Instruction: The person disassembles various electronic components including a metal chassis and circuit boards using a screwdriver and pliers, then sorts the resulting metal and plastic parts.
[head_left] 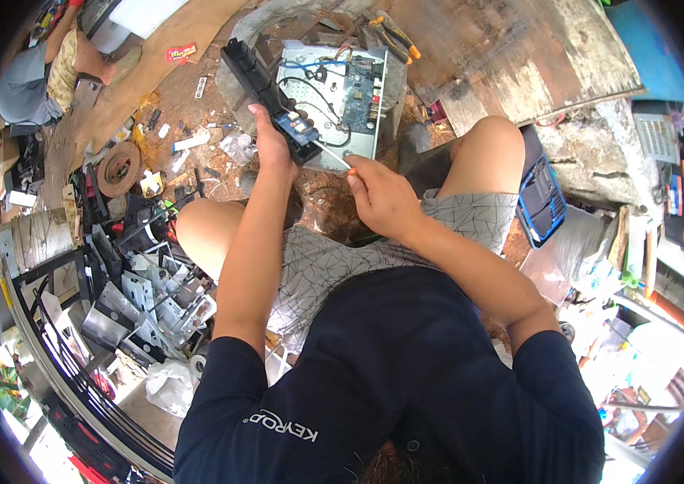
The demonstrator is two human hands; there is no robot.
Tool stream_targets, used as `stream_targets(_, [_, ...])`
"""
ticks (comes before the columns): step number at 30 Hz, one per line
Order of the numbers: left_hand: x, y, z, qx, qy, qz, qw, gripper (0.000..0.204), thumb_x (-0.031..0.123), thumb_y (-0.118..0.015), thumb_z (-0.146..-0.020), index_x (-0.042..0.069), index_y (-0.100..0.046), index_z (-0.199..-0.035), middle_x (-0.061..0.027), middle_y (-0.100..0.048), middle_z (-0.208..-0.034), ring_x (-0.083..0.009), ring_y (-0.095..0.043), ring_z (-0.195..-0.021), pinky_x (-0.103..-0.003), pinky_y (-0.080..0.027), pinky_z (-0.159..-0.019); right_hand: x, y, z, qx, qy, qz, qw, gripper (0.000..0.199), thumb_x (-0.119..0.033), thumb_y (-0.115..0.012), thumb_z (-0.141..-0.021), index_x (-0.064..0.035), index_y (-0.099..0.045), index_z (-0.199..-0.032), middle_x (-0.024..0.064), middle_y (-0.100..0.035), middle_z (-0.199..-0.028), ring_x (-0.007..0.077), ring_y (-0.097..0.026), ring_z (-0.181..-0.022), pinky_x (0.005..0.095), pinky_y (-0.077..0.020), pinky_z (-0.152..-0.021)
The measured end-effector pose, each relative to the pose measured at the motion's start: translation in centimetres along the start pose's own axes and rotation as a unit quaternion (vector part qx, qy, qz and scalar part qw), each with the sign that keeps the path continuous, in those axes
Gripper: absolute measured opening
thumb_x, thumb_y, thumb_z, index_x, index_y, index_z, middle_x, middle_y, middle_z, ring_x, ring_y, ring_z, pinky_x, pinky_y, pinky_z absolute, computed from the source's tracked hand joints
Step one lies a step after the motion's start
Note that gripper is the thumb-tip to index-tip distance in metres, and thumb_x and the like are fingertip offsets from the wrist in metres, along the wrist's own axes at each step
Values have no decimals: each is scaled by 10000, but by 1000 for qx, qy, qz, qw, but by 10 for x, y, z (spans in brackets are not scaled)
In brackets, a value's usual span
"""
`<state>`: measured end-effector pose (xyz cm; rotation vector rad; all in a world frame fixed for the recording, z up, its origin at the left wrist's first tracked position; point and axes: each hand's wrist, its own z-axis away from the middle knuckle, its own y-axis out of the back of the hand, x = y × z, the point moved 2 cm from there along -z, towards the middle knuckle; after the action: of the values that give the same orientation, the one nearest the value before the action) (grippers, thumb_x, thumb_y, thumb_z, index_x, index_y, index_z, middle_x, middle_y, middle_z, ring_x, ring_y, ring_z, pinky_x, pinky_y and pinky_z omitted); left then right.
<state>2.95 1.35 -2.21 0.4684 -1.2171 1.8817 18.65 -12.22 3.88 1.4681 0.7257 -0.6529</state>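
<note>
— Looking largest first: what lies ahead of the knees?

— An opened metal chassis (334, 89) on the dirt ground (197, 97), wires and a blue circuit board (360, 90) showing inside. Its black front panel (265, 85) hangs off the near left corner, long axis running from upper left to lower right.

— And the hands?

— The left hand (272, 143) has its grip closed around the panel's lower end, thumb pointing up. The right hand (380, 194) pinches a thin screwdriver (334, 155); the shaft slants up-left, its tip just beside the panel's end.

— Which is nearer?

— The left, touching it; the right sits lower right of it.
</note>
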Motion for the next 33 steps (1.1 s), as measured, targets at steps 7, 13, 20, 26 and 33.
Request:
stream_targets(7, [8, -1, 7, 16, -3, 23, 1000, 668, 686, -277, -965, 94, -581, -1014, -70, -630, -784, -227, -640, -667, -359, -546, -594, 0, 29, -30, 55, -38, -25, 997, 303, -211, -504, -967, -23, -533, -1203, 231, -649, -982, 427, -627, -913, 469, -493, -788])
stream_targets(13, [12, -5, 11, 19, -2, 9, 1000, 625, 658, -288, -981, 100, -570, -1012, -66, -634, -829, -229, -643, -680, -380, -557, -625, 9, 42, -58, 55, -75, -122, 988, 327, -247, -525, -977, -14, -509, -1206, 160, -662, -950, 308, -644, -836, 399, -495, -773])
stream_targets(20, [13, 1, 14, 9, -7, -42, 999, 623, 623, -382, -978, 59, -589, -1144, -67, -663, -924, -189, -654, -760, -344, -554, -693, -15, 1, -99, 32, -80, -66, 994, 466, -288, -693, -819, 5, -531, -1144, 212, -677, -975, 371, -660, -914, 421, -506, -836])
stream_targets(26, [48, 46, 14, 188, -172, -170, 952, 552, 573, -547, -942, 27, -588, -1003, -62, -613, -810, -170, -573, -698, -308, -489, -633, 17, -10, -114, 101, -104, -92, 985, 456, -266, -738, -769, 19, -559, -1076, 188, -668, -936, 349, -656, -864, 412, -511, -812])
stream_targets(33, [72, 52, 22, 153, -185, 18, 970, 543, 588, -464, -969, 54, -559, -1008, -92, -618, -798, -228, -621, -690, -363, -526, -635, 62, 6, -88, 84, -223, -233, 943, 337, -165, -716, -836, 3, -533, -1063, 55, -592, -886, 124, -580, -763, 287, -508, -626])
